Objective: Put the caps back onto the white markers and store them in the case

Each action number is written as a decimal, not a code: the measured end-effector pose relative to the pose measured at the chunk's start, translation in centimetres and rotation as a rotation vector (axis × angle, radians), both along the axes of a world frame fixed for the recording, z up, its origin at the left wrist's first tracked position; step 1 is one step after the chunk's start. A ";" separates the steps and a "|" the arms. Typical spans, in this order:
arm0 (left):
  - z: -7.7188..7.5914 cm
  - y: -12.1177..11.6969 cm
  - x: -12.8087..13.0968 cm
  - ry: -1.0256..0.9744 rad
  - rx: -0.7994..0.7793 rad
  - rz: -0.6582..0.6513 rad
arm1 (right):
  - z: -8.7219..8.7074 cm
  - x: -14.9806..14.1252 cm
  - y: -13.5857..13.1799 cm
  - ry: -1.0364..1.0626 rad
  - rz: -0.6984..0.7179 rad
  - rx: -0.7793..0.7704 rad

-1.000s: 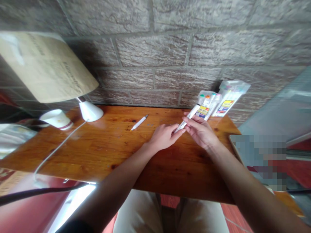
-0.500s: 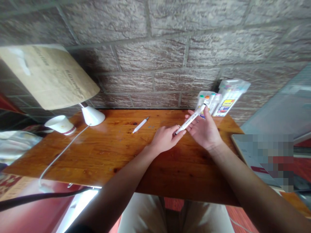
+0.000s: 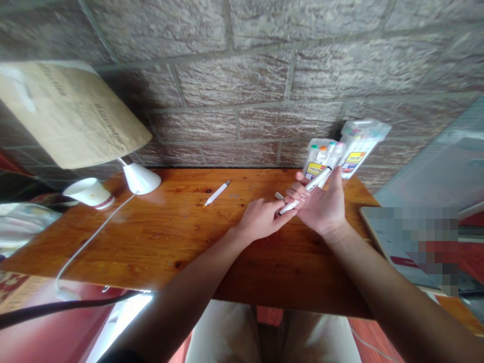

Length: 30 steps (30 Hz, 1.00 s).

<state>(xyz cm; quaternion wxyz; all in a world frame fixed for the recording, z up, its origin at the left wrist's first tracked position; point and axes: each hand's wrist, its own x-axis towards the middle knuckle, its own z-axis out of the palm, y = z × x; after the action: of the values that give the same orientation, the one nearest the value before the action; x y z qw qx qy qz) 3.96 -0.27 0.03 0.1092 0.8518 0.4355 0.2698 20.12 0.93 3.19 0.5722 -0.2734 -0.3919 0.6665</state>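
Observation:
A white marker pen (image 3: 317,181) with dark ends slants up to the right between my hands. My left hand (image 3: 259,218) pinches its lower end between thumb and fingers. My right hand (image 3: 323,204) is turned palm up, its fingers curled over the pen's barrel and its thumb stretched upward. A small white piece (image 3: 279,195) shows just above my left fingers; what it is I cannot make out. Left of my hands, another white marker pen (image 3: 217,193) with an orange end and a grey end lies on the wooden table (image 3: 181,232).
Behind my right hand stand two clear cases of markers, a shorter case (image 3: 313,164) and a taller case (image 3: 359,151), near the brick wall (image 3: 257,121). A lamp (image 3: 141,177) with its cord and a tilted paper cup (image 3: 91,194) are at the left.
My right hand's fingers have curled in around the marker pen, where they were spread beside it. Pen and left hand have shifted slightly right.

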 end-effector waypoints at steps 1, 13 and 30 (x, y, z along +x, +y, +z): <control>0.0 0.0 0.0 0.000 0.002 0.002 | 0.1 0.1 0.0 -0.026 0.002 0.028; 0.2 0.2 -0.5 -0.011 -0.012 -0.023 | 0.4 0.9 0.0 -0.026 0.041 0.101; -0.1 0.3 -0.3 -0.020 -0.035 -0.054 | 0.4 0.8 0.0 0.304 0.178 -0.085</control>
<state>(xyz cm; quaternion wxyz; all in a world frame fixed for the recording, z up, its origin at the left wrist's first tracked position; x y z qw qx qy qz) 3.69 0.05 -0.04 0.1356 0.8585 0.4159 0.2675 20.93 0.93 3.63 0.5515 -0.1576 -0.2949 0.7642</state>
